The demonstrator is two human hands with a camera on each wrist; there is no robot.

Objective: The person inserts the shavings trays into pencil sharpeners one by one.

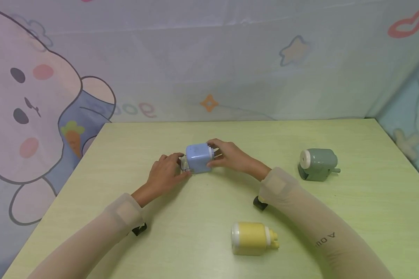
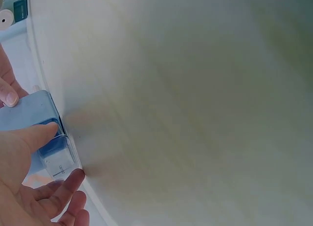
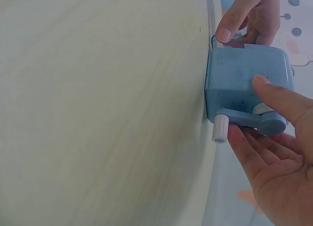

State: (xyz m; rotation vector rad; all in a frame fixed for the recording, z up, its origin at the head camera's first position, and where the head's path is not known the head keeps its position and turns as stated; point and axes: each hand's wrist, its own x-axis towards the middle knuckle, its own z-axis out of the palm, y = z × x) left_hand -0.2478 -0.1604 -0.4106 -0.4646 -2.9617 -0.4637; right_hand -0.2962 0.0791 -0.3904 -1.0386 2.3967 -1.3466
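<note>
A blue crank pencil sharpener (image 1: 198, 159) is between both hands, toward the back of the table. At its left end, my left hand (image 1: 165, 174) pinches the clear shavings drawer (image 2: 57, 163), which sticks out of the body. The left thumb lies over the drawer's inner end, with fingertips at the far side. My right hand (image 3: 281, 160) grips the opposite end, thumb on the blue body (image 3: 244, 72) and fingers beneath it in the right wrist view. Between that thumb and fingers shows the crank (image 3: 239, 118) with its pale handle (image 3: 221, 129).
A dark green pencil sharpener (image 1: 319, 164) stands at the right, its crank handle pointing right. Nearer the front lies a yellow pencil sharpener (image 1: 249, 238) with a white band. A printed cloth (image 1: 230, 69) hangs behind the table's (image 1: 143, 135) back edge.
</note>
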